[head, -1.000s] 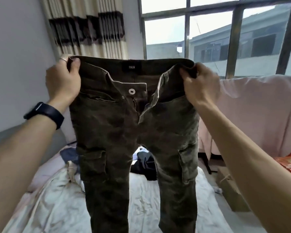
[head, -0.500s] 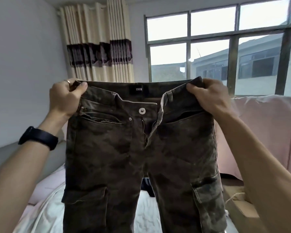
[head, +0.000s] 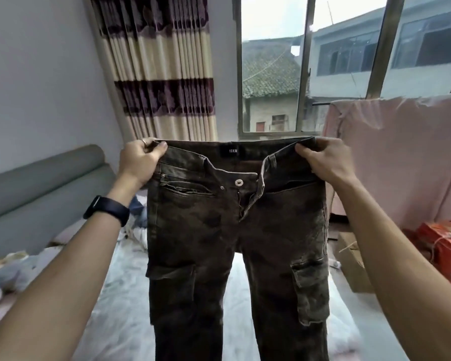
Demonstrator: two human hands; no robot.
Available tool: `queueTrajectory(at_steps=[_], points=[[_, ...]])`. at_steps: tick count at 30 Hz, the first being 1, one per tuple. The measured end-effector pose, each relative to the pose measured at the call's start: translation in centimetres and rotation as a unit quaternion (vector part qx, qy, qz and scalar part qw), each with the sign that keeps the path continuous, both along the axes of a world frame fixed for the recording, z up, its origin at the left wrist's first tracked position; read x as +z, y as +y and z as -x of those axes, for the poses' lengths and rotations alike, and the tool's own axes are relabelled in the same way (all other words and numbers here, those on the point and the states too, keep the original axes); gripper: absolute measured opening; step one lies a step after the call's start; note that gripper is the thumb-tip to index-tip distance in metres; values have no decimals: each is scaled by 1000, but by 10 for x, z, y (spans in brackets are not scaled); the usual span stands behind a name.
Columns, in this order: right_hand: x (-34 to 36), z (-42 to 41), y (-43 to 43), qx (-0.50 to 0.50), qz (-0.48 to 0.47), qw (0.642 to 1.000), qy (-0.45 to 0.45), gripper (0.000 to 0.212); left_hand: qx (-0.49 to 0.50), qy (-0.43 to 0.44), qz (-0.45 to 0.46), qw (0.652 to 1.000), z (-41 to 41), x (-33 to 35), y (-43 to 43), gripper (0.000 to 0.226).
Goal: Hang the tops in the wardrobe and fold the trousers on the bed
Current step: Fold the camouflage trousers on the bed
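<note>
Dark camouflage cargo trousers hang upright in front of me, fly unbuttoned, legs dropping out of view at the bottom. My left hand grips the left end of the waistband. My right hand grips the right end of it. The waistband is stretched flat between both hands. Below them lies the bed with a pale crumpled sheet. A few other clothes lie on the bed behind my left wrist, mostly hidden by the trousers.
A grey padded headboard runs along the left wall. A pink cloth hangs over a rail at the right. Cardboard box and red box stand on the floor right of the bed. Curtain and window are ahead.
Both hands have lowered the trousers and held them further out, with the waistband pulled wider and flatter. My view has tipped back down towards the bed.
</note>
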State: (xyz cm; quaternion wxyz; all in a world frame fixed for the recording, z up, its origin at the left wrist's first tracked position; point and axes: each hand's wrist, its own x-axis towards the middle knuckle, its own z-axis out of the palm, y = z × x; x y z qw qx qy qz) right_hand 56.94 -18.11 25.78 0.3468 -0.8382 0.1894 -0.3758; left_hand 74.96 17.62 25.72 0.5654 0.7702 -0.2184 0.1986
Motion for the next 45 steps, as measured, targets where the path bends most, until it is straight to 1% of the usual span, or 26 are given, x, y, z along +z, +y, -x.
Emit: queueTrajectory(at_steps=[3, 7, 8, 11, 13, 15, 17, 19, 21, 23, 27, 30, 32, 34, 35, 37, 38, 39, 40, 43, 45], points=[[-37, -8, -4, -5, 10, 999, 30, 42, 9, 17, -31, 999, -13, -35, -2, 15], [-84, -19, -9, -13, 21, 998, 54, 36, 18, 22, -65, 997, -27, -81, -8, 7], [-94, -22, -11, -17, 22, 998, 61, 38, 29, 25, -81, 996, -28, -91, -9, 7], [-125, -38, -17, -26, 31, 995, 88, 41, 59, 36, -123, 990, -39, -123, -13, 21], [-147, -53, -19, -28, 44, 992, 114, 41, 57, 68, -135, 987, -51, -146, -18, 21], [-171, -73, -23, -31, 51, 987, 146, 38, 62, 87, -168, 980, -68, -172, -24, 23], [-196, -98, -29, -41, 42, 982, 180, 39, 74, 103, -197, 972, -90, -199, -34, 27], [-221, -117, -35, -45, 25, 978, 204, 38, 62, 123, -203, 969, -109, -226, -42, 24], [-248, -144, -43, -52, 17, 974, 220, 36, 52, 150, -215, 964, -139, -256, -53, 21], [-278, -181, -53, -52, -5, 968, 247, 33, 43, 183, -233, 954, -179, -287, -68, 22], [-335, -259, -78, -52, -26, 960, 275, 25, 43, 216, -266, 939, -263, -340, -104, 28], [-380, -314, -98, -62, -56, 952, 295, 20, 38, 243, -280, 928, -324, -379, -137, 27], [-405, -346, -110, -79, -86, 948, 295, 20, 33, 251, -286, 924, -358, -402, -161, 27], [-423, -377, -123, -91, -116, 949, 279, 14, 38, 251, -280, 926, -388, -421, -184, 27], [-430, -392, -128, -87, -141, 951, 263, 17, 41, 254, -266, 929, -402, -428, -195, 28], [-452, -417, -135, -59, -188, 948, 251, 51, 41, 262, -242, 933, -427, -452, -218, 38], [-464, -419, -134, -41, -209, 942, 258, 64, 39, 268, -245, 931, -431, -467, -225, 46], [-476, -418, -131, -25, -221, 938, 267, 71, 33, 276, -257, 926, -431, -481, -230, 51], [-497, -410, -127, -21, -223, 929, 295, 73, 19, 292, -274, 916, -423, -505, -233, 54], [-553, -348, -106, -62, -247, 894, 369, 66, -34, 357, -301, 884, -359, -574, -226, 52], [-587, -290, -88, -118, -269, 876, 383, 47, -54, 400, -315, 859, -294, -617, -220, 49]])
